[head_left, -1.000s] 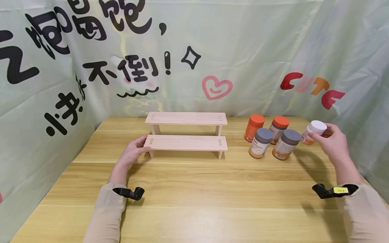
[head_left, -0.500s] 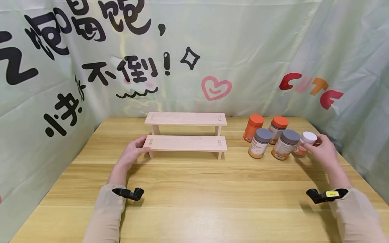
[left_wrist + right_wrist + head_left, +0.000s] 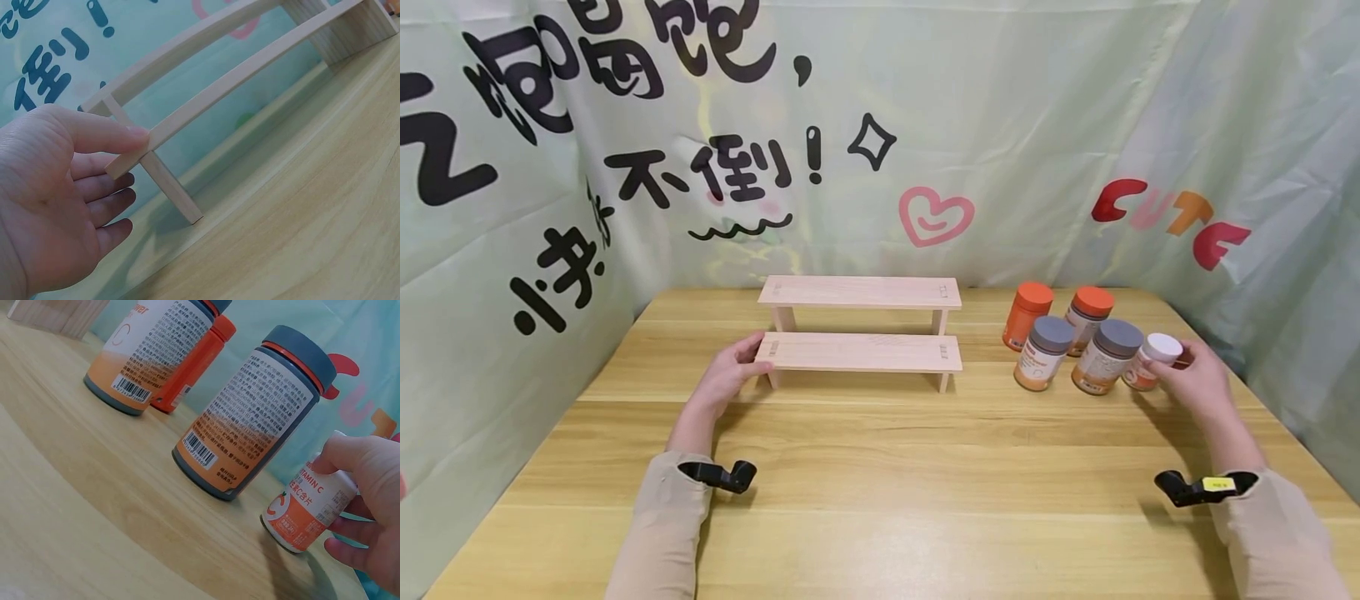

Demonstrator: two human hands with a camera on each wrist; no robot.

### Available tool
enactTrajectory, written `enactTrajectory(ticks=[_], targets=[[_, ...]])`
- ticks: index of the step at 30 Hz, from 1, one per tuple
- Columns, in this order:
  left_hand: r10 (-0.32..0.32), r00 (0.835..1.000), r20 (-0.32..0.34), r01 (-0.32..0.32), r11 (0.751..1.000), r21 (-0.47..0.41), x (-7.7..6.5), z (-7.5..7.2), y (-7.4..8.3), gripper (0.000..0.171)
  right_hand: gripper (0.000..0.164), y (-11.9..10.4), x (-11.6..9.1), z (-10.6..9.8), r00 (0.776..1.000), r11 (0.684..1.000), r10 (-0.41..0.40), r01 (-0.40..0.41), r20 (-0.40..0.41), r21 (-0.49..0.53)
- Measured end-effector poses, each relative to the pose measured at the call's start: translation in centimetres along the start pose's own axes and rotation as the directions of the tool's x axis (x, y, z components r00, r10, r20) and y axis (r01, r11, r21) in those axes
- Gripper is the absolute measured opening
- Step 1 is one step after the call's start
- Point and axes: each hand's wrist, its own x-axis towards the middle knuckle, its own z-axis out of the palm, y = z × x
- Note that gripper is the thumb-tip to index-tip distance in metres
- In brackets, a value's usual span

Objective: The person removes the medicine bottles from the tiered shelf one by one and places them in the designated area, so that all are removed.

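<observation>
At the left end of a two-tier wooden shelf (image 3: 857, 352), my left hand (image 3: 722, 383) pinches the lower board; in the left wrist view the thumb (image 3: 128, 139) presses its front edge and the fingers lie behind and below. My right hand (image 3: 1202, 387) holds a small vitamin C bottle (image 3: 304, 506) with a white cap (image 3: 1162, 347) between thumb and fingers. The bottle stands on the table at the right of the group, its base seemingly touching the wood. Beside it stands a grey-lidded jar (image 3: 1105, 358) with an orange and white label.
Another grey-lidded jar (image 3: 1041, 358) stands to the left. Behind are an orange bottle (image 3: 1024, 321) and an orange-lidded jar (image 3: 1086, 321). A printed cloth (image 3: 1037, 125) hangs around the back and sides of the wooden table (image 3: 910, 483).
My right hand has brought the white-capped bottle left and down, from above the table to beside the grey-lidded jar. My left hand keeps its place on the shelf.
</observation>
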Motion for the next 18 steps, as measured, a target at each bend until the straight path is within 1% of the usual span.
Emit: enactTrajectory(ticks=[7,10,14,16,17,18], targets=[[0.011,1.000,0.018,-0.010,1.000,-0.008,0.0,0.2,0.1,0.069,0.058,0.3,-0.3,-0.2,1.000,0.999,0.004,-0.004,0.011,0.040],[0.003,1.000,0.024,-0.003,1.000,-0.017,-0.4,0.6,1.1,0.068,0.059,0.4,-0.4,-0.3,1.000,0.999,0.001,-0.002,0.022,0.042],[0.005,1.000,0.025,-0.005,1.000,-0.005,-0.2,0.6,1.1,0.068,0.060,0.9,-0.5,-0.4,0.999,0.999,-0.013,0.012,0.033,0.038],[0.016,1.000,0.021,-0.017,1.000,0.003,0.1,0.3,0.7,0.069,0.060,1.1,-0.5,-0.4,0.999,0.999,-0.018,0.016,0.040,0.051],[0.023,1.000,0.018,-0.024,1.000,0.007,0.2,0.2,0.4,0.069,0.061,1.1,-0.6,-0.4,0.999,0.998,-0.011,0.008,0.045,0.055],[0.028,0.999,0.015,-0.028,1.000,0.000,0.1,0.1,0.6,0.069,0.063,1.0,-0.6,-0.5,0.999,0.998,0.003,-0.006,0.050,0.061]])
